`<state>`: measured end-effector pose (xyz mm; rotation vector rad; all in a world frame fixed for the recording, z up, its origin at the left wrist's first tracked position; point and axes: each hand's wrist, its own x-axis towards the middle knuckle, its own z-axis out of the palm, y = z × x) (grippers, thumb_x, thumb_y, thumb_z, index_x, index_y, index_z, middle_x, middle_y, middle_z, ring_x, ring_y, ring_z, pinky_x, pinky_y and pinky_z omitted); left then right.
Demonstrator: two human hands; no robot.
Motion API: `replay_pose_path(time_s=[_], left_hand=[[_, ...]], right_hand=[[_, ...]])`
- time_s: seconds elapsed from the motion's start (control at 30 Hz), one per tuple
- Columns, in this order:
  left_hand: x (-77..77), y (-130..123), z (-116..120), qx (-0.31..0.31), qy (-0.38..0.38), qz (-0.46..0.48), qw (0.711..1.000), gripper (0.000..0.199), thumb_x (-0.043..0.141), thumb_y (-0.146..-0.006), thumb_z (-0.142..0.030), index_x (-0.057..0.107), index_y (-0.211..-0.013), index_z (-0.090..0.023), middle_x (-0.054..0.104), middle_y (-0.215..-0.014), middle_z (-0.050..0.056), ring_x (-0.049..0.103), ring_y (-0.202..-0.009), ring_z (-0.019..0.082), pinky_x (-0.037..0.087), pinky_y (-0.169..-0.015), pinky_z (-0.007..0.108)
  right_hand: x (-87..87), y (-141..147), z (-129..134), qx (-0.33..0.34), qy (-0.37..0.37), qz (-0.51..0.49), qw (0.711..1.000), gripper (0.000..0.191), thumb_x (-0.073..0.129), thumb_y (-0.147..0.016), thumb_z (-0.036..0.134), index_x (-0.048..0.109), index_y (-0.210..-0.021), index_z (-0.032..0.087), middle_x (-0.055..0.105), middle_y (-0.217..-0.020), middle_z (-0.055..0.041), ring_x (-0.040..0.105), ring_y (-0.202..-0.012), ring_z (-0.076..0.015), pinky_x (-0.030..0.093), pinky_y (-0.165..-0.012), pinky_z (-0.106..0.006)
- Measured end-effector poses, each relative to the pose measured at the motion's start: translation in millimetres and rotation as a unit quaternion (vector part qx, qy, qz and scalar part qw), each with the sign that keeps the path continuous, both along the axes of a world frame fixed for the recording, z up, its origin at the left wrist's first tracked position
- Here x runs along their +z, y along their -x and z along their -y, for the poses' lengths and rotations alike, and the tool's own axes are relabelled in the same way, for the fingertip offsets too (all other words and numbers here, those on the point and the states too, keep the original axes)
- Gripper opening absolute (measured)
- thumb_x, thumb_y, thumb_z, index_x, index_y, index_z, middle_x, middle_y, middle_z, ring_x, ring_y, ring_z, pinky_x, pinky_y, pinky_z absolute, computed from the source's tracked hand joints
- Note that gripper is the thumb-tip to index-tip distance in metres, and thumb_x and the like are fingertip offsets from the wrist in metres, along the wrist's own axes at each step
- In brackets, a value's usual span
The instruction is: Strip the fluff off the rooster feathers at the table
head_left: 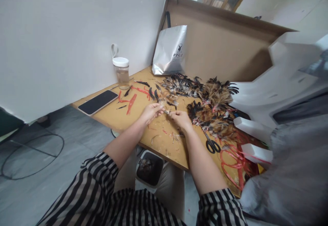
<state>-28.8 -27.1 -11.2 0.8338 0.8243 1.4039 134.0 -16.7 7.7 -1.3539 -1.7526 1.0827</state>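
Observation:
Over the wooden table, my left hand and my right hand come close together, fingers pinched. A small feather runs between their fingertips, held by both; its details are blurred. Just beyond the hands lie loose brown and black feathers. To the right of my right hand spreads a pile of feathers in brown and black. Black-handled scissors rest beside that pile, their blades partly covered. Red plastic strips lie on the table left of my left hand.
A phone and a lidded jar stand or lie at the left. Behind are a silver bag and a cardboard panel. Red ribbon tangles at the right. A bin sits between my legs.

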Motion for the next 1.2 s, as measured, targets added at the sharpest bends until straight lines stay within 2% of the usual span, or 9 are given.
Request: replay_pose_path(time_s=[0.1,0.2,0.3,0.4,0.47,0.6,0.7,0.9,1.2], left_hand=[[0.1,-0.8,0.8,-0.016,0.008,0.009,1.0,0.019,0.067,-0.063,-0.023,0.06,-0.072,-0.009,0.062,-0.067,0.004,0.052,-0.05,0.004,0.038,-0.045,0.013],[-0.1,-2.5,2.4,-0.045,0.011,-0.002,0.999,0.02,0.067,-0.063,-0.024,0.061,-0.075,-0.009,0.063,-0.071,0.006,0.054,-0.053,0.004,0.04,-0.047,0.013],[-0.5,-4.6,3.8,-0.069,0.01,-0.017,0.997,0.021,0.067,-0.063,-0.025,0.063,-0.077,-0.009,0.063,-0.071,0.006,0.055,-0.054,0.005,0.04,-0.047,0.013],[-1.0,-6.1,4.1,-0.071,0.019,-0.018,0.997,0.021,0.067,-0.063,-0.024,0.063,-0.077,-0.009,0.063,-0.067,0.006,0.056,-0.054,0.006,0.04,-0.047,0.014],[-1.2,-6.3,3.8,-0.068,0.024,-0.016,0.997,0.02,0.067,-0.063,-0.023,0.063,-0.077,-0.009,0.062,-0.065,0.005,0.056,-0.054,0.006,0.04,-0.048,0.014],[-1.6,-5.8,3.2,-0.069,0.018,-0.017,0.997,0.018,0.067,-0.064,-0.022,0.062,-0.075,-0.009,0.061,-0.065,0.004,0.055,-0.054,0.006,0.04,-0.049,0.014],[-1.6,-5.3,3.3,-0.072,0.008,-0.026,0.997,0.018,0.067,-0.064,-0.023,0.062,-0.073,-0.009,0.061,-0.063,0.004,0.053,-0.052,0.004,0.04,-0.05,0.015],[-0.2,-5.6,3.9,-0.073,0.007,-0.041,0.996,0.02,0.067,-0.063,-0.024,0.061,-0.073,-0.008,0.059,-0.061,0.003,0.051,-0.05,0.004,0.039,-0.049,0.015],[-3.3,-6.5,2.6,-0.092,0.004,-0.071,0.993,0.021,0.066,-0.064,-0.027,0.062,-0.074,-0.009,0.062,-0.068,0.006,0.054,-0.054,0.006,0.042,-0.051,0.016]], right_hand=[[3.1,0.7,-1.2,-0.008,0.07,-0.158,0.985,0.024,0.061,-0.058,0.037,0.059,-0.065,0.014,0.042,-0.04,0.0059,0.025,-0.033,-0.0034,0.016,-0.036,-0.019],[3.5,8.1,1.7,0.002,0.082,-0.228,0.97,0.026,0.064,-0.056,0.038,0.059,-0.066,0.014,0.047,-0.046,0.0046,0.027,-0.035,-0.0027,0.016,-0.036,-0.018],[-0.7,16.6,4.4,-0.01,0.038,-0.233,0.972,0.026,0.064,-0.057,0.038,0.06,-0.067,0.014,0.053,-0.051,0.002,0.037,-0.039,-0.0045,0.026,-0.039,-0.018],[-6.5,21.4,4.6,-0.017,-0.026,-0.215,0.976,0.027,0.061,-0.061,0.04,0.06,-0.07,0.015,0.062,-0.065,-0.0024,0.051,-0.054,-0.0098,0.039,-0.052,-0.021],[-9.4,22.2,3.8,-0.017,-0.059,-0.184,0.981,0.027,0.06,-0.062,0.04,0.06,-0.072,0.015,0.063,-0.069,-0.004,0.054,-0.06,-0.0121,0.041,-0.057,-0.023],[-11.5,21.9,2.0,-0.036,-0.089,-0.152,0.984,0.026,0.061,-0.061,0.039,0.058,-0.069,0.015,0.061,-0.064,-0.0023,0.05,-0.055,-0.0111,0.04,-0.054,-0.023],[-10.4,22.0,1.3,-0.035,-0.071,-0.187,0.979,0.025,0.063,-0.059,0.038,0.056,-0.068,0.016,0.059,-0.061,-0.0002,0.048,-0.052,-0.0095,0.038,-0.051,-0.022],[-5.1,21.8,3.2,-0.017,0.041,-0.243,0.969,0.029,0.066,-0.055,0.039,0.048,-0.063,0.018,0.046,-0.044,0.0066,0.034,-0.036,-0.0055,0.024,-0.037,-0.019],[-6.8,21.4,2.1,-0.044,0.008,-0.241,0.969,0.028,0.066,-0.056,0.039,0.05,-0.061,0.016,0.047,-0.043,0.0055,0.034,-0.037,-0.0056,0.024,-0.037,-0.019]])
